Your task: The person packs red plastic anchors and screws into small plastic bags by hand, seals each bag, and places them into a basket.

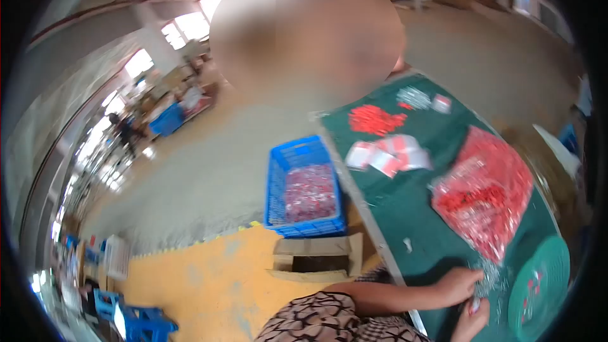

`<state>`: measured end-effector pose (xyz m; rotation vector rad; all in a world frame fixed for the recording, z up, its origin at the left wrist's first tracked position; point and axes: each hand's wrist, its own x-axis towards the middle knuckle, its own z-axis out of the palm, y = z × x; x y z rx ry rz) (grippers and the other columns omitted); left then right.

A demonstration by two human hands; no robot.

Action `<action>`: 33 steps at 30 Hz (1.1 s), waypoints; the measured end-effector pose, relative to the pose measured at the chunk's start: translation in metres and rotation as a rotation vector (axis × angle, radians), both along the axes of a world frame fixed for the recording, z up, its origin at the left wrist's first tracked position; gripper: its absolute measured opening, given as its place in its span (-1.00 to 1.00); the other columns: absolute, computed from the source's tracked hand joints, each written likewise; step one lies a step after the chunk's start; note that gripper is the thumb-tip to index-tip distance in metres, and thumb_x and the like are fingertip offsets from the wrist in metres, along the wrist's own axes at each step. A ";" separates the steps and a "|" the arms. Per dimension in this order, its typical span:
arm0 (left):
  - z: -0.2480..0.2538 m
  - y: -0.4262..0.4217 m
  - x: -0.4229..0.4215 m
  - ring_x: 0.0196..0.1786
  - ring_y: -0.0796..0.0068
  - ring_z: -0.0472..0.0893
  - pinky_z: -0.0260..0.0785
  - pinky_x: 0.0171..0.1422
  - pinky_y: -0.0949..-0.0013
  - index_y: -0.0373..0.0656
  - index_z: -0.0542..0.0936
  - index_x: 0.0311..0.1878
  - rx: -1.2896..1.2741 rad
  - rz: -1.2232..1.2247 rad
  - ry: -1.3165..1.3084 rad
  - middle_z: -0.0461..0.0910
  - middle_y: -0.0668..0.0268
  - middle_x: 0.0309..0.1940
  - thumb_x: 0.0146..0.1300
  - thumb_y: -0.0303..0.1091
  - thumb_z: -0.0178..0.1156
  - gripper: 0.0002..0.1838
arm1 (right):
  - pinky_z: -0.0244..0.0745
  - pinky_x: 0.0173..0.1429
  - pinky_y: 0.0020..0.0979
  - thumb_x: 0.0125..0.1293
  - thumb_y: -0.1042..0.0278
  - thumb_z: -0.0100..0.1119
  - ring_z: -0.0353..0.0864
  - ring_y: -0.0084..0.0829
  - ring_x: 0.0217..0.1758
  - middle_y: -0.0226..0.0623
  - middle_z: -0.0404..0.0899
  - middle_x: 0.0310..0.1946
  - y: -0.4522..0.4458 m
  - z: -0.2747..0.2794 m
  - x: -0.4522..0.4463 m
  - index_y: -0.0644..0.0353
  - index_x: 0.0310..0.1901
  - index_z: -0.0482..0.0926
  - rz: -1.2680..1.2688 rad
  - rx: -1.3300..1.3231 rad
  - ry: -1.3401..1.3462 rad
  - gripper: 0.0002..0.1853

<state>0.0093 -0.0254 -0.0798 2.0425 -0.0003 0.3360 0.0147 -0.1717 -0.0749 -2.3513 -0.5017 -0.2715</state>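
My left hand (460, 285) reaches over the green table (405, 209), its fingers closed at the edge of a pile of small clear or silvery pieces (489, 280). Whatever those fingers hold is too small to make out. Just below it, my right hand (471, 322) is closed around a small whitish and red piece (475, 304), whose kind I cannot tell. A green round tray (556, 271) with a few red and white bits lies to the right of both hands. Beyond the pile rests a large clear bag (500, 168) of red pieces.
Farther up the table are a red heap (375, 120), white and red packets (400, 154) and silvery pieces (414, 97). Beside the table stand a blue crate (272, 183) of small packets and an open cardboard box (356, 254). A person, blurred out, is at the far end.
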 end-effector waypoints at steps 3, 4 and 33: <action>0.034 0.012 -0.008 -0.45 0.20 0.62 0.44 -0.34 0.22 -0.14 0.47 0.04 -0.194 -0.007 0.194 0.57 0.13 -0.50 0.11 -0.45 0.14 -0.63 | 0.50 -0.10 -0.24 0.00 0.55 0.33 0.61 -0.11 -0.23 -0.01 0.61 -0.26 0.002 0.027 -0.009 0.29 -0.04 0.55 0.078 0.142 0.100 -0.59; 0.046 0.017 -0.011 -0.49 0.33 0.61 0.44 -0.36 0.28 -0.13 0.45 0.09 -0.197 -0.027 0.233 0.56 0.19 -0.54 0.12 -0.45 0.15 -0.59 | 0.52 -0.04 -0.28 -0.05 0.49 0.43 0.65 -0.14 -0.17 0.01 0.62 -0.17 0.004 0.046 -0.012 0.21 0.16 0.47 0.123 0.104 0.227 -0.36; 0.040 0.021 -0.006 -0.46 0.70 0.44 0.34 -0.34 0.54 -0.14 0.43 0.21 -0.375 -0.195 0.389 0.47 0.41 -0.51 0.15 -0.56 0.21 -0.50 | 0.52 -0.09 -0.43 -0.07 0.39 0.52 0.62 -0.43 -0.18 -0.27 0.63 -0.15 -0.023 0.018 0.003 0.17 0.03 0.55 0.258 0.406 0.437 -0.45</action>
